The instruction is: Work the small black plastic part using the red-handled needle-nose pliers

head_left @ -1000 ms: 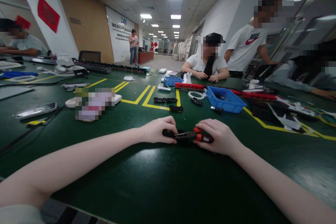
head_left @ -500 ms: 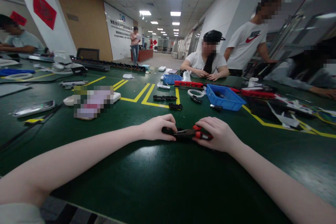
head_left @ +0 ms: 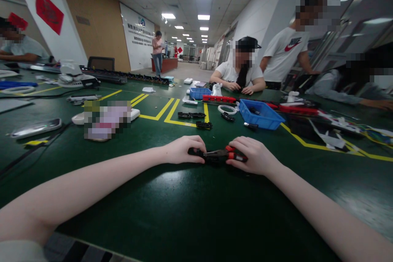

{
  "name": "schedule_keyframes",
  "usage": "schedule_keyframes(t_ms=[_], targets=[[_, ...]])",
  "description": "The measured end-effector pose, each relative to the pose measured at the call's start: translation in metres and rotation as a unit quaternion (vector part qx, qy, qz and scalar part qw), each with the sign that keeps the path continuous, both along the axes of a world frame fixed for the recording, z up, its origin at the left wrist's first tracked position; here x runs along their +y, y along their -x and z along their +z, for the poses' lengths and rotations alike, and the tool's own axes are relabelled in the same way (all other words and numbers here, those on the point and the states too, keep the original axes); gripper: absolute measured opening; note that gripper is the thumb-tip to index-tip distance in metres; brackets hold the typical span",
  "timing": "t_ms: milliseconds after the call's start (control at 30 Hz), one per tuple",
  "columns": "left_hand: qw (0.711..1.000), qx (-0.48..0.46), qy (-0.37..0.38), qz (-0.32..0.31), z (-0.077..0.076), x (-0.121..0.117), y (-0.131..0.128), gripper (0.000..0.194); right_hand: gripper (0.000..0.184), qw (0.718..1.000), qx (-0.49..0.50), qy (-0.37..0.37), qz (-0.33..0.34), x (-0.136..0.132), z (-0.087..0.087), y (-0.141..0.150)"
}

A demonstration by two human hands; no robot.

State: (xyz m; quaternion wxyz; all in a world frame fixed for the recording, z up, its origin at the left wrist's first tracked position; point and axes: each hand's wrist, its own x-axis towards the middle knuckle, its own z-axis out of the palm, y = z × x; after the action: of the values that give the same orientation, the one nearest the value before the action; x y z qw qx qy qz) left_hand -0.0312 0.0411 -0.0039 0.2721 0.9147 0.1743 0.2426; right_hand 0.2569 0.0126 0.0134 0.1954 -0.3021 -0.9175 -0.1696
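Observation:
Red-and-black handled pliers (head_left: 218,154) lie across the space between my hands, jaws pointing left. My right hand (head_left: 253,154) is closed around their handles. A small black part (head_left: 196,152) is pinched between the thumb and fingers of my left hand (head_left: 184,149); its exact kind does not show. The plier tips meet this part at my left fingertips, and I cannot make out whether they grip it. Beyond my hands lie similar-looking black pieces, a longer one (head_left: 191,115) and a shorter one (head_left: 204,125), on the green table (head_left: 172,204).
A blue bin (head_left: 260,114) with dark items stands ahead on the right, beside a white ring-shaped roll (head_left: 227,109). At left lie a phone (head_left: 107,125) and a silvery device (head_left: 36,127). A person in a dark cap (head_left: 241,69) sits across the table.
The camera view has shifted slightly. Both hands keep their holds, with the pliers still at the black part; the hands have barely moved.

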Motion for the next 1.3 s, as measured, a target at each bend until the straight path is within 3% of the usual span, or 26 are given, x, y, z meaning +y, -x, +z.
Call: schedule_keyframes(t_ms=[500,667,1000,1300], targets=[[1.000,0.002,0.017,-0.022,-0.003,0.005,0.001,0.023,0.036,0.999,-0.024,-0.021,-0.017,-0.009,0.005,0.008],[1.000,0.009,0.016,-0.014,0.000,0.003,0.001,0.022,0.044,0.998,-0.043,-0.005,-0.036,-0.009,0.004,0.010],[0.999,0.013,0.042,0.001,0.001,0.003,0.001,0.024,0.037,0.997,-0.051,0.018,-0.054,-0.006,0.002,0.010],[0.999,0.006,0.035,0.011,0.000,0.001,0.000,0.023,0.032,0.999,-0.002,-0.015,-0.044,-0.008,0.003,0.009]])
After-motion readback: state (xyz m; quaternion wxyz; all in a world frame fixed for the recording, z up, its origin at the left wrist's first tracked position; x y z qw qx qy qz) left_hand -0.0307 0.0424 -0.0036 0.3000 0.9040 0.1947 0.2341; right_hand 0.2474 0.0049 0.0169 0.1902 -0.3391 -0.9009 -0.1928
